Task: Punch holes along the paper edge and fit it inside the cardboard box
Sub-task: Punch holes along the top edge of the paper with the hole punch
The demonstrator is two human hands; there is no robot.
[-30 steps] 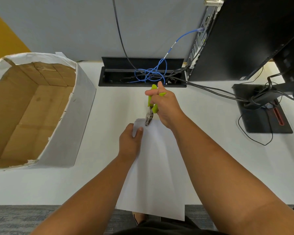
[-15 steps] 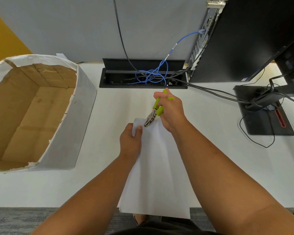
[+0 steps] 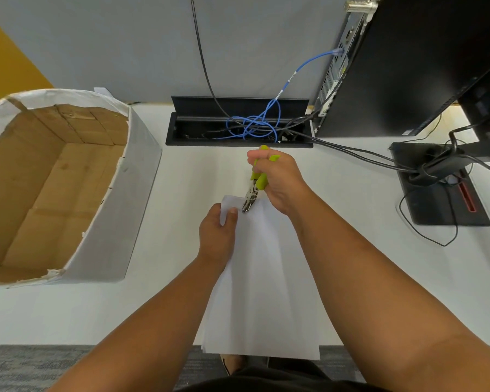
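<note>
A white paper sheet (image 3: pixel 262 292) lies lengthwise on the desk, its near end hanging over the front edge. My left hand (image 3: pixel 217 236) pinches the sheet's far left corner, thumb on top. My right hand (image 3: pixel 277 181) grips a hole punch (image 3: pixel 253 190) with lime-green handles; its metal jaws sit on the paper's far edge, just right of my left thumb. The cardboard box (image 3: pixel 108 222), open-topped with white paper on its outside, stands to the left.
A black cable tray (image 3: pixel 238 137) with tangled blue and black cables is sunk into the white desk (image 3: pixel 181 176) behind my hands. A black computer tower (image 3: pixel 408 60) and a monitor base (image 3: pixel 436 205) with cables stand at the right.
My right hand has tilted the punch and drawn it nearer, so the jaws now sit further onto the paper's far edge. My left hand keeps its pinch on the corner.
</note>
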